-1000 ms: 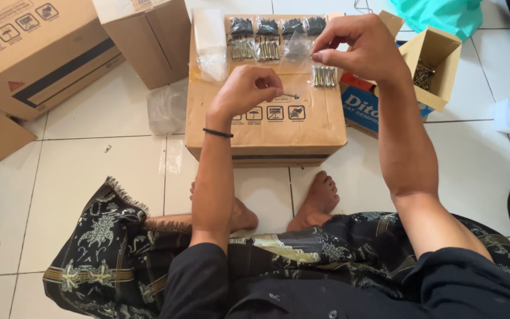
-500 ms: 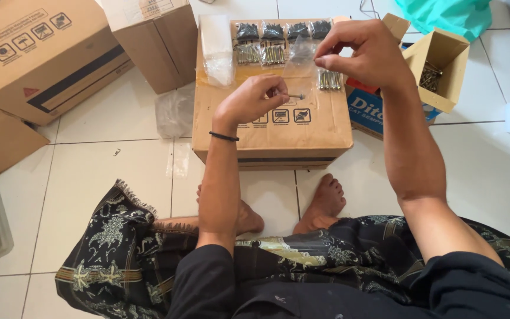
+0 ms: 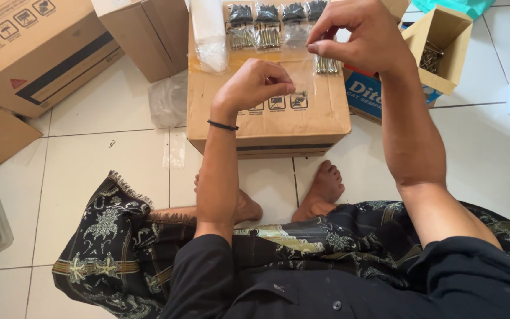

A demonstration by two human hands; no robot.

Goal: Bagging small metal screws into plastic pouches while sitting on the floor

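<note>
Right now your left hand [image 3: 254, 84] and right hand [image 3: 358, 36] each pinch a clear plastic bag [image 3: 300, 72] between closed fingertips, above the cardboard box [image 3: 267, 115] — its contents are hard to make out. Filled packets [image 3: 265, 25] at the box's far edge are cut off.

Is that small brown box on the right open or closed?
Open. The small brown box has its top flaps up, and metal screws show inside.

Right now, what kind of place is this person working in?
Probably a home used for packing small hardware. The person sits barefoot on a white tile floor, a cardboard box serves as a table, and the hands hold a clear bag near packed screw bags.
</note>
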